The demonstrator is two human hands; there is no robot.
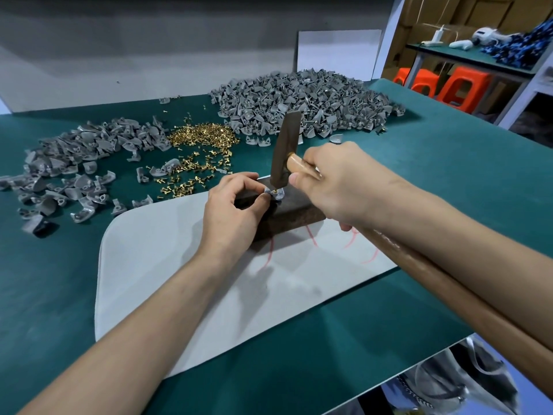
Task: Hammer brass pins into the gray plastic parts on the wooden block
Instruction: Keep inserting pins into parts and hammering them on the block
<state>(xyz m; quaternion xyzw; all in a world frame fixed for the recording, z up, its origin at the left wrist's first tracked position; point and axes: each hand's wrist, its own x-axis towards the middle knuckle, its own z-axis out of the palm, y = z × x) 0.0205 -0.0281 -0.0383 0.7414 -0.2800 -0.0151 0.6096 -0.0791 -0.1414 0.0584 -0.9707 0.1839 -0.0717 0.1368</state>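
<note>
A dark wooden block [287,212] lies on a pale grey mat [179,280]. On its top sits a gray plastic part [276,194] with a brass pin standing in it. My left hand [232,211] pinches that part and holds it on the block. My right hand [338,184] grips the wooden handle of a hammer [284,151] close to its dark metal head. The head points down, its lower face touching or just above the pin. The handle's long end runs back under my right forearm.
Loose brass pins [203,139] lie in a heap beyond the block. A small pile of gray parts [80,163] is at the left and a big pile [302,100] at the back, all on the green table [449,181]. Orange stools [460,88] stand behind.
</note>
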